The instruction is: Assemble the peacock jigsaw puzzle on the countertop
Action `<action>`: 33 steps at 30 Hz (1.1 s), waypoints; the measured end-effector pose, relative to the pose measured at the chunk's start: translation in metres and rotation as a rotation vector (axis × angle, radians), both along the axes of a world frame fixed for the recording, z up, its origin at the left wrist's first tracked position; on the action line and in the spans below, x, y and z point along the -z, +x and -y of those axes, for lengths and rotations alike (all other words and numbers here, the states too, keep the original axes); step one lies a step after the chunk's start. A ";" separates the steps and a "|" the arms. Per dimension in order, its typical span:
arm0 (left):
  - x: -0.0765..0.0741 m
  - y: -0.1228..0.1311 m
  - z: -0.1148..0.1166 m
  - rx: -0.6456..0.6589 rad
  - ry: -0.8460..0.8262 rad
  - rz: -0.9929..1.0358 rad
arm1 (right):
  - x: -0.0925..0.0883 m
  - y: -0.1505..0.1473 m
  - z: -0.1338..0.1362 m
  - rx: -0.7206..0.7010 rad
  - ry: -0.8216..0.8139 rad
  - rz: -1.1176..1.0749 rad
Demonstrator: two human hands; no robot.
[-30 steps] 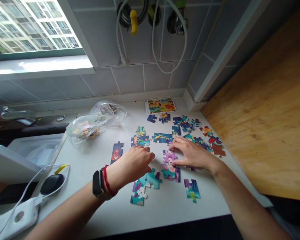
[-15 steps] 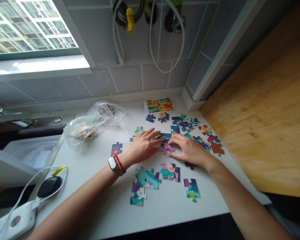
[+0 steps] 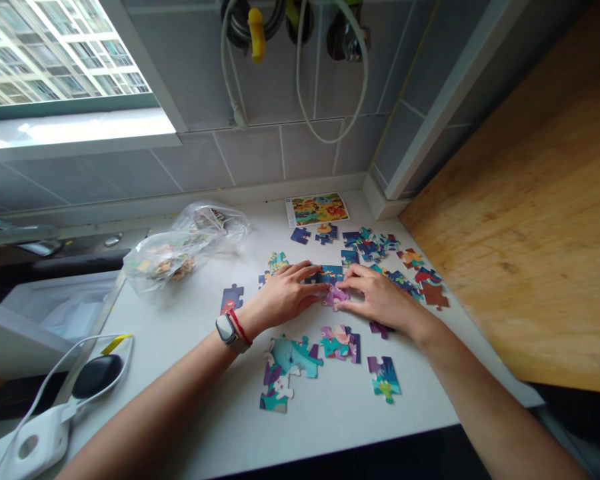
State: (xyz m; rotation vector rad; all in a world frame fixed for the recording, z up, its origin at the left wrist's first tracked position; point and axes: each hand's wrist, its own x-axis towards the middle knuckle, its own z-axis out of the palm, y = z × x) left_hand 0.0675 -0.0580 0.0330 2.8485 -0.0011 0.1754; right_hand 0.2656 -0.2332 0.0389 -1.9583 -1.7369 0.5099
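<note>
My left hand (image 3: 285, 295) rests its fingertips on a blue jigsaw piece (image 3: 330, 273). My right hand (image 3: 380, 298) has its fingers against a purple jigsaw piece (image 3: 335, 296), which meets the blue one between my hands. Joined pieces lie nearer me: a teal and purple cluster (image 3: 285, 373) and a pink-teal group (image 3: 340, 343). A lone piece (image 3: 384, 379) lies beside them, and a red and blue strip (image 3: 231, 299) lies left of my left hand. Several loose pieces (image 3: 370, 247) spread to the far right. A picture card (image 3: 318, 209) lies at the back.
A clear plastic bag of pieces (image 3: 165, 257) lies at the counter's left. A white device with a cable (image 3: 35, 443) and a dark oval object (image 3: 97, 375) sit at lower left. A wooden board (image 3: 510, 220) borders the right; tiled wall (image 3: 250, 155) rises behind.
The purple piece has moved up from the lower group to the blue piece. My left hand has shifted up and right onto the blue piece, closing toward my right hand.
</note>
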 end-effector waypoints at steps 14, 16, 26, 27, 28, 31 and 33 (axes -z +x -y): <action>0.000 -0.001 0.001 -0.009 -0.008 0.023 | -0.002 0.006 0.001 0.074 0.152 -0.056; -0.001 -0.001 0.001 -0.018 0.014 0.020 | -0.005 0.008 0.000 0.160 0.247 -0.048; -0.001 -0.001 0.000 -0.095 0.053 -0.006 | -0.002 0.063 0.018 0.466 0.228 0.021; -0.001 -0.001 0.000 -0.098 0.054 -0.003 | 0.000 0.068 0.022 0.468 0.190 0.046; 0.000 -0.001 0.001 -0.101 0.056 -0.001 | 0.002 0.072 0.025 0.458 0.155 0.077; 0.000 -0.001 0.001 -0.120 0.072 0.006 | 0.009 0.076 0.033 0.378 0.068 0.180; 0.001 -0.001 0.002 -0.129 0.086 0.009 | 0.012 0.074 0.035 0.349 0.025 0.229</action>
